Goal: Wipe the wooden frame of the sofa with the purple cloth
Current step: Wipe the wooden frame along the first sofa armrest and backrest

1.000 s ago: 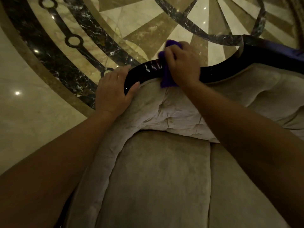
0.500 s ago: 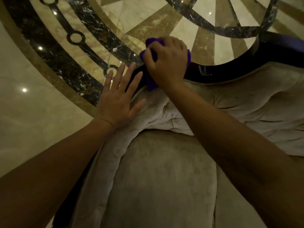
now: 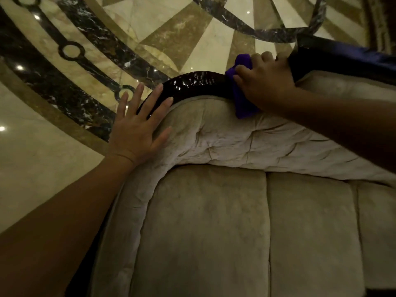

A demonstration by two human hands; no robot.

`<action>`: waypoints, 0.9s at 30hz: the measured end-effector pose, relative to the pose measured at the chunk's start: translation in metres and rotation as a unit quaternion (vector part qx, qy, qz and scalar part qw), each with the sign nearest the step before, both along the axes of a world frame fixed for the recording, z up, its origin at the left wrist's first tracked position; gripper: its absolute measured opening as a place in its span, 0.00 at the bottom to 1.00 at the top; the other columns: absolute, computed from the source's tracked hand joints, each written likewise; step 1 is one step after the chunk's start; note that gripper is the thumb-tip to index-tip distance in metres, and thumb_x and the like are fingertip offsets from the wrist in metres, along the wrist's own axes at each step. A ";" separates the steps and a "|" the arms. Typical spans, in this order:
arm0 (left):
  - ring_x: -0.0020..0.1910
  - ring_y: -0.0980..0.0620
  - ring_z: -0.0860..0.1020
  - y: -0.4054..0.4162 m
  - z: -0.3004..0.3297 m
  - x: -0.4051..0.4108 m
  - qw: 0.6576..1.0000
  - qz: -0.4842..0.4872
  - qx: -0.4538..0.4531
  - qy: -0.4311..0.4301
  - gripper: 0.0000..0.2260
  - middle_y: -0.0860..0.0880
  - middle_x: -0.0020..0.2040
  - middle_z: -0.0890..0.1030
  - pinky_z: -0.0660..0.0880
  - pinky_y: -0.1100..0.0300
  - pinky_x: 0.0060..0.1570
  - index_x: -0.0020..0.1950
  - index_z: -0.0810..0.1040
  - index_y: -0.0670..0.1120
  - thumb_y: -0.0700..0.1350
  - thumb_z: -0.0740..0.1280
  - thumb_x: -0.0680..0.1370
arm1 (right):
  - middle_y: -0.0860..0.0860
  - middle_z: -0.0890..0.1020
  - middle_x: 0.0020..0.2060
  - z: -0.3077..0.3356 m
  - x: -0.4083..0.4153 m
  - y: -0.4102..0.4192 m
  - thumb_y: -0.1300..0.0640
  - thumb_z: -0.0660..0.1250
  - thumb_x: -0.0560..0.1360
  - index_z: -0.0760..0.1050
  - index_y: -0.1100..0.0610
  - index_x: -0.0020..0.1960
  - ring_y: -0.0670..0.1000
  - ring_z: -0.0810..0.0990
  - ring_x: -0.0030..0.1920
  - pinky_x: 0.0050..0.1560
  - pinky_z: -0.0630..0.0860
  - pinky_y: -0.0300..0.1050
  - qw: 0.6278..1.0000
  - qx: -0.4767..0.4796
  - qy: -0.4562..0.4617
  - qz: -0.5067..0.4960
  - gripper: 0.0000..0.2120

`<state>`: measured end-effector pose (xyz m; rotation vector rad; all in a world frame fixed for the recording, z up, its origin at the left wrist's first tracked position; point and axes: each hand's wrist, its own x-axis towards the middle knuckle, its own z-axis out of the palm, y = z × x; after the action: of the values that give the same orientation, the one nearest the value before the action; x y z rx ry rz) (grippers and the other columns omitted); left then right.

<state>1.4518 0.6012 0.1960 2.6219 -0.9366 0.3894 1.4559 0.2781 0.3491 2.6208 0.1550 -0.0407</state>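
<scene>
Here the right hand [image 3: 264, 82] clamps the purple cloth [image 3: 242, 97] on the glossy wooden frame [image 3: 192, 82], the left hand [image 3: 137, 127] lies flat, empty, bracing; firm, even strokes following the curve should serve best

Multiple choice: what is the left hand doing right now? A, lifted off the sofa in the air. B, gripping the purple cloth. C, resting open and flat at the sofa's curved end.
C: the left hand lies flat, fingers spread, across the dark wooden frame and upholstery; the right hand holds the purple cloth.
</scene>
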 end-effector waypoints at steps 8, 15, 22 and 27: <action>0.84 0.37 0.55 -0.002 0.000 -0.002 1.000 0.008 -0.022 0.007 0.28 0.48 0.86 0.56 0.54 0.35 0.80 0.85 0.55 0.55 0.61 0.53 0.86 | 0.63 0.77 0.62 -0.021 0.003 0.041 0.48 0.52 0.85 0.77 0.58 0.61 0.65 0.74 0.64 0.68 0.65 0.65 0.981 0.110 -0.076 -0.139 0.20; 0.83 0.36 0.58 -0.007 0.011 -0.002 0.999 0.017 -0.033 0.028 0.25 0.47 0.85 0.59 0.57 0.37 0.79 0.84 0.59 0.54 0.57 0.55 0.87 | 0.51 0.83 0.56 -0.059 0.033 0.134 0.45 0.67 0.77 0.85 0.49 0.54 0.54 0.79 0.60 0.64 0.69 0.52 0.868 0.367 -0.299 -0.151 0.12; 0.82 0.35 0.61 -0.005 0.018 -0.009 0.999 0.020 -0.019 0.041 0.26 0.44 0.84 0.60 0.61 0.36 0.77 0.84 0.62 0.51 0.54 0.58 0.86 | 0.53 0.80 0.63 -0.060 0.024 0.088 0.39 0.59 0.82 0.79 0.48 0.67 0.55 0.78 0.63 0.60 0.71 0.48 0.926 0.332 -0.171 -0.047 0.22; 0.81 0.35 0.61 -0.006 0.015 -0.003 0.999 0.006 -0.019 0.030 0.26 0.45 0.85 0.59 0.61 0.36 0.77 0.84 0.60 0.53 0.54 0.57 0.86 | 0.55 0.80 0.61 -0.063 0.017 0.045 0.40 0.50 0.84 0.76 0.50 0.69 0.57 0.78 0.60 0.59 0.71 0.51 0.941 0.261 -0.181 -0.121 0.25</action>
<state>1.4492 0.5956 0.2111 2.5912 -0.8869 0.3260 1.4724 0.3228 0.2860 3.0977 -0.3311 0.4546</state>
